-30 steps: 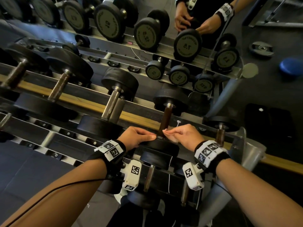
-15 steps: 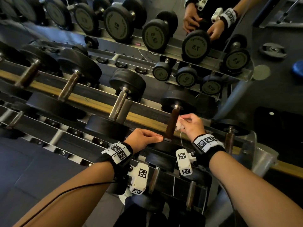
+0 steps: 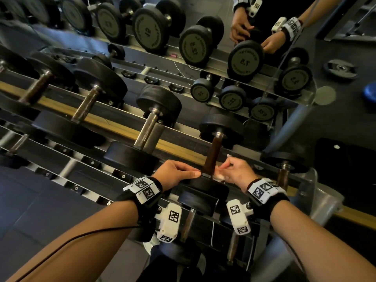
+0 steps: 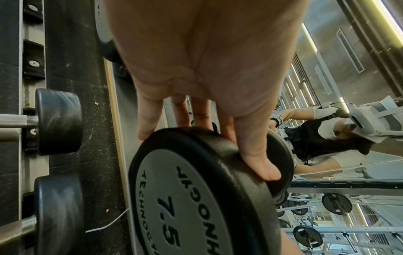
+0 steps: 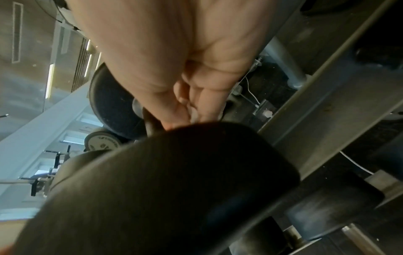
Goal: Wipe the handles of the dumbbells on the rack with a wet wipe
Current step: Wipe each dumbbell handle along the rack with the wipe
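Observation:
A 7.5 dumbbell with a dark brown handle (image 3: 212, 153) lies on the rack (image 3: 323, 198) in the head view. My left hand (image 3: 195, 174) grips the rim of its near head (image 3: 205, 186); in the left wrist view the left hand (image 4: 207, 138) has its thumb and fingers curled over the 7.5 plate (image 4: 185, 198). My right hand (image 3: 225, 169) pinches a white wet wipe (image 3: 218, 176) against the lower end of the handle, just above the near head. In the right wrist view the right hand (image 5: 185, 112) is curled behind the dark head (image 5: 174, 181), and the wipe is barely visible.
A bigger dumbbell with a silver handle (image 3: 147, 131) lies to the left, a small one (image 3: 282, 176) to the right. More dumbbells (image 3: 188, 222) sit on the tier below my wrists. A mirror (image 3: 254, 33) behind the rack reflects dumbbells and my hands.
My right hand slid up the brown handle with the wipe, then came back down to its near end. My left hand stayed on the near head.

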The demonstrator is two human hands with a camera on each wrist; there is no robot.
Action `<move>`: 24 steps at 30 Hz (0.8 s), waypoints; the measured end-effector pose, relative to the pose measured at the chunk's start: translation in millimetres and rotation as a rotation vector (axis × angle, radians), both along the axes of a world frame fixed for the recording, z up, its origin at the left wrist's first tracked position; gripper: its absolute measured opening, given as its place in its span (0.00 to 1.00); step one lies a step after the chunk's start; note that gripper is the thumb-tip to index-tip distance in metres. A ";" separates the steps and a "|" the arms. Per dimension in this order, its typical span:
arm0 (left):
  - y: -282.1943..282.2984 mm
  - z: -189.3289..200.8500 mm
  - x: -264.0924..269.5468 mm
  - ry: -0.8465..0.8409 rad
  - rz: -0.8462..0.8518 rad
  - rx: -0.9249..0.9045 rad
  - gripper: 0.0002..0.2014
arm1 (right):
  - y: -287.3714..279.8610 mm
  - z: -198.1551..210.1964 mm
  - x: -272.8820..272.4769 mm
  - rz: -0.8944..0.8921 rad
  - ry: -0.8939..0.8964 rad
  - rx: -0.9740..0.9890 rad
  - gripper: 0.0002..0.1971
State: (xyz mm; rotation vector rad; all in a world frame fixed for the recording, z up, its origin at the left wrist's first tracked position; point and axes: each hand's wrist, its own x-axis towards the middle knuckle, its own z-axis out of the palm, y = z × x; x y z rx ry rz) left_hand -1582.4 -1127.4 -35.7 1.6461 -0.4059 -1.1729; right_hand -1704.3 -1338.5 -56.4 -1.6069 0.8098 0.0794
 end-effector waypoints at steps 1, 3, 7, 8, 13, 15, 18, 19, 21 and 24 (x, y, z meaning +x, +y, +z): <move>-0.3 -0.5 -0.1 0.001 0.001 0.001 0.22 | -3.9 -0.2 2.2 -0.032 0.023 0.020 0.10; -0.6 -1.3 -0.7 0.000 0.009 0.001 0.21 | -12.9 0.3 11.1 -0.192 -0.001 0.033 0.11; -0.1 -2.9 -2.3 -0.015 0.032 -0.002 0.22 | -15.7 5.6 30.2 -0.359 -0.081 0.103 0.10; -0.1 -2.8 -2.5 -0.015 0.036 -0.003 0.22 | -12.8 4.7 33.1 -0.372 -0.097 0.138 0.10; -0.4 2.5 -4.4 -0.021 0.045 0.002 0.14 | 6.9 3.1 26.6 -0.364 -0.137 0.216 0.12; -0.6 5.5 -4.6 -0.025 0.044 0.004 0.12 | 7.2 2.4 16.0 -0.314 -0.134 0.226 0.13; -0.7 8.3 -4.8 -0.017 0.041 0.003 0.12 | 1.5 2.0 4.2 -0.225 -0.092 0.225 0.13; -0.6 9.0 -4.9 -0.014 0.043 0.003 0.12 | -0.9 1.7 4.2 -0.240 -0.099 0.231 0.13; -0.6 10.6 -5.2 -0.012 0.038 0.007 0.12 | -5.5 0.6 10.4 -0.345 -0.162 0.279 0.13; -0.9 10.6 -5.7 -0.012 0.035 0.023 0.11 | -3.2 -2.5 28.5 -0.471 -0.214 0.318 0.11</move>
